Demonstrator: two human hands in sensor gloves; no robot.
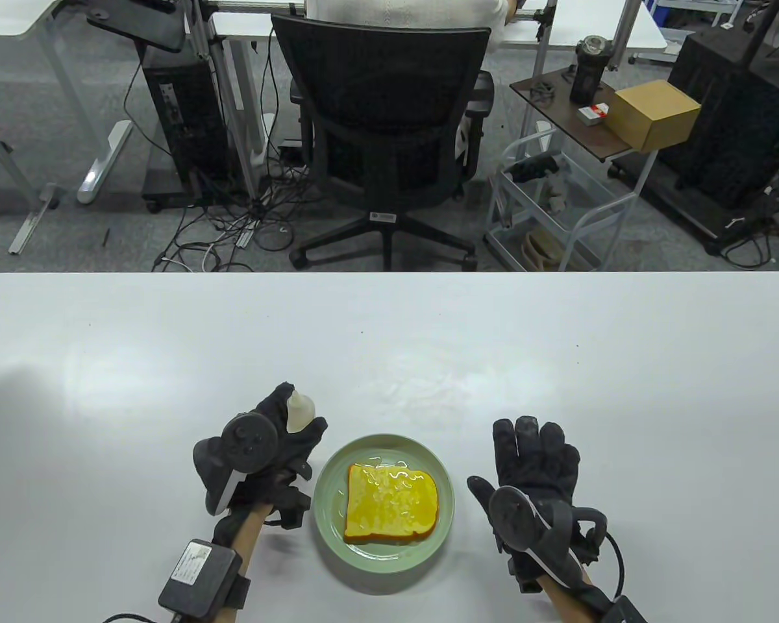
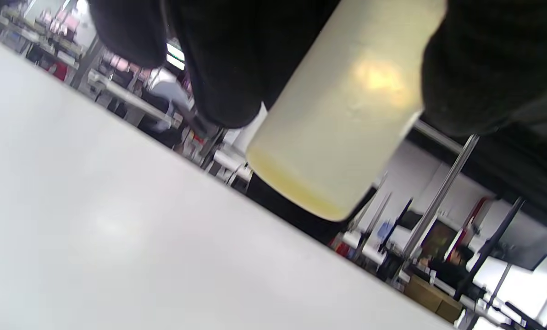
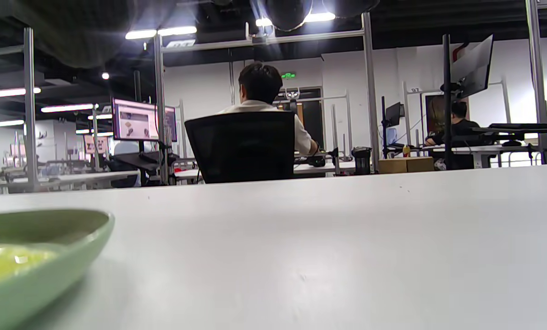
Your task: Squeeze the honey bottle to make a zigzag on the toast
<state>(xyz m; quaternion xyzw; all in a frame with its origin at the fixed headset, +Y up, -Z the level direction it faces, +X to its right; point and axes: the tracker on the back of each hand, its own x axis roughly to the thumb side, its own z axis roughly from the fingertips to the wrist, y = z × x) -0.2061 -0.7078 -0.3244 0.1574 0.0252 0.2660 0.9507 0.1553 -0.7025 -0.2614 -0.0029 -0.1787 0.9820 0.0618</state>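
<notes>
The left hand (image 1: 269, 448) has the honey bottle (image 1: 299, 411) wrapped in its fingers, gripping it around the body, and the pale top of the bottle pokes out of the fist toward 1 o'clock. From the left wrist view, dark gloved fingers (image 2: 218, 68) close on both sides of the bottle (image 2: 342, 114), and its flat base with a thin yellow pool of honey hangs clear above the white table (image 2: 117, 238).

Over at 4 o'clock from that fist sits the green plate (image 1: 328, 480), and on it the toast (image 1: 391, 503), glossy yellow, with pale squiggly honey lines running across its upper half. The bottle is off the plate, just beyond its rim at 10 o'clock, not over the bread.

On the other side, the right hand (image 1: 539, 467) lies flat on the table at 3 o'clock from the plate, fingers spread and pointing to 12, holding nothing. The right wrist view catches the plate's rim (image 3: 71, 256) low at the left edge, a yellow blur inside it.
</notes>
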